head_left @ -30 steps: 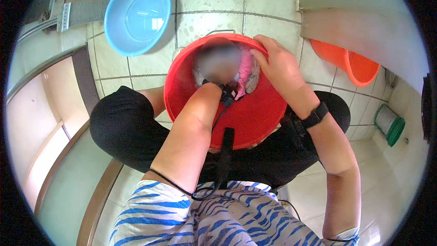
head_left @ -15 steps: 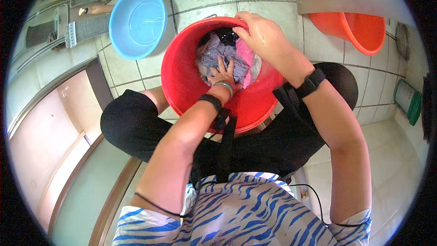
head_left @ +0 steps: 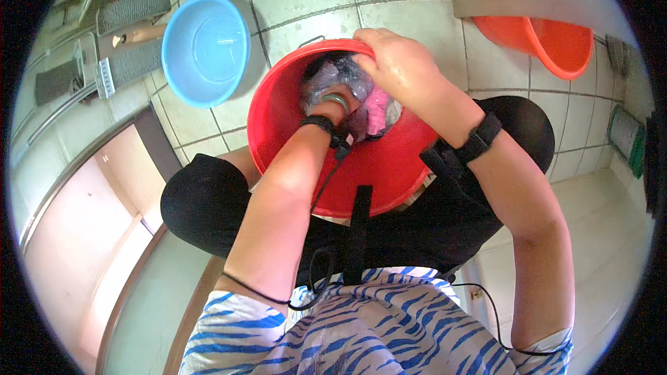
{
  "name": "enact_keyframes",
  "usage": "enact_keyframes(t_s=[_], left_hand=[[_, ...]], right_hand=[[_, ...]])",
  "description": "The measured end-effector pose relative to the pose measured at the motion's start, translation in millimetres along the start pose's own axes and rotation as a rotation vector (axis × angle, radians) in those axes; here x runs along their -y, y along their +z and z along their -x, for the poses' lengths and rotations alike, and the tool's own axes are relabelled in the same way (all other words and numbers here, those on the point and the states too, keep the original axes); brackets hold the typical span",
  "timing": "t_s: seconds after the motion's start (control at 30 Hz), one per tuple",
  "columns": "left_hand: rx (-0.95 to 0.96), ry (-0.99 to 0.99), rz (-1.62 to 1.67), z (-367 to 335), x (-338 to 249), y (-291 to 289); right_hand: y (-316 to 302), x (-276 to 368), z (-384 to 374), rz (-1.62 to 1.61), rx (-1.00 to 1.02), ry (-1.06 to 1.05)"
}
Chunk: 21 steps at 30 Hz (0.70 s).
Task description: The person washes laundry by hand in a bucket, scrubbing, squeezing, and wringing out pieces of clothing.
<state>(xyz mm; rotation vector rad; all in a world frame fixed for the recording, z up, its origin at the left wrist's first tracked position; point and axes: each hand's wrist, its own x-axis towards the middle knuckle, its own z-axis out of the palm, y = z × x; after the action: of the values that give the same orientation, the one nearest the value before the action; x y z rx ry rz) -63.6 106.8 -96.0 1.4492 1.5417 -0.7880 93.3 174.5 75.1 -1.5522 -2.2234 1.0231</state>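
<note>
A red bucket [head_left: 389,173] stands between my knees, its mouth turned up toward me. Inside it lie wet clothes: a greyish-purple garment [head_left: 356,84], a pink one [head_left: 376,112] and dark cloth beyond them. My left hand [head_left: 342,92], with a green bangle at the wrist, is pushed down into the purple cloth; its fingers are sunk out of sight. At the far right of the rim, my right hand [head_left: 397,59] grips the bucket, fingers over the outside and thumb toward the inside.
A light blue basin [head_left: 206,52] sits on the tiled floor at the far left. An orange-red tub [head_left: 564,48] is at the far right. Metal rails with grey pads [head_left: 132,10] stand along the left, and a green-edged object [head_left: 627,140] lies by the right wall.
My left hand has pressed deeper into the clothes, and its spread fingers have gone from sight. The bucket leans a little differently, while my right hand keeps its hold on the rim.
</note>
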Motion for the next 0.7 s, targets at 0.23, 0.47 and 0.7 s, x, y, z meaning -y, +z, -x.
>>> enact_keyframes(t_s=[0.23,0.47,0.7], left_hand=[[-0.102,-0.005,-0.087,56,-5,-48],[-0.274,-0.13,-0.224,85,-3,-13],[0.061,-0.113,-0.441,22,-6,13]], right_hand=[[-4,-10,0,0.07,-0.033,-0.016],[-2,0,-8,0.045,0.026,-0.01],[-2,5,-3,0.008,0.01,-0.011]])
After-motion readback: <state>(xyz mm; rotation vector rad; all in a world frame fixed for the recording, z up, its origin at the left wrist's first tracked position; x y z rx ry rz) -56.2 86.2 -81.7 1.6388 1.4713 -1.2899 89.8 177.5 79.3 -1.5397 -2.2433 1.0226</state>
